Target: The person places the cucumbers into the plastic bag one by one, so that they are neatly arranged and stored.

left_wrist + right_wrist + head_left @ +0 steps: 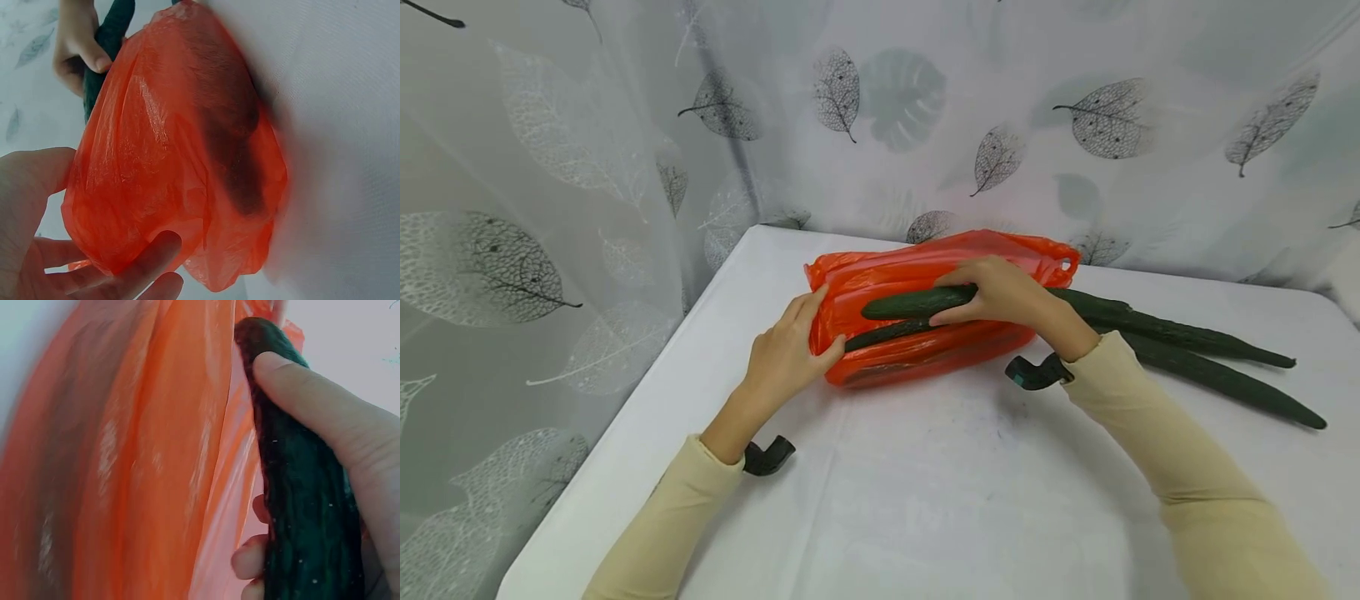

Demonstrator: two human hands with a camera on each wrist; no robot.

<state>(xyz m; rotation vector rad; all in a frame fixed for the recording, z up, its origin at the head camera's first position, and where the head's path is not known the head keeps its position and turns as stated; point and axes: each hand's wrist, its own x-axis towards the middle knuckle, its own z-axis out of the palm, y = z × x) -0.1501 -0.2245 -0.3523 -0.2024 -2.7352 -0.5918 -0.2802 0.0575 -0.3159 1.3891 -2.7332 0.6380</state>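
Note:
My right hand (992,292) grips a dark green cucumber (917,302), its thumb lying along the skin in the right wrist view. This cucumber (306,506) is held over a red plastic bag (925,362) lying on its side. Below it, another cucumber (887,333) shows along a fold or opening of the bag. At the bag's left end, my left hand (786,350) holds the plastic, thumb and fingers spread around it. Through the thin film of the bag (144,175), a dark long shape shows in the left wrist view.
To the right, more cucumbers (1225,379) lie on the white-covered table (925,500), pointing toward its right side. A leaf-print curtain (925,108) hangs behind the table and along its left. Black camera mounts (767,457) sit at both wrists.

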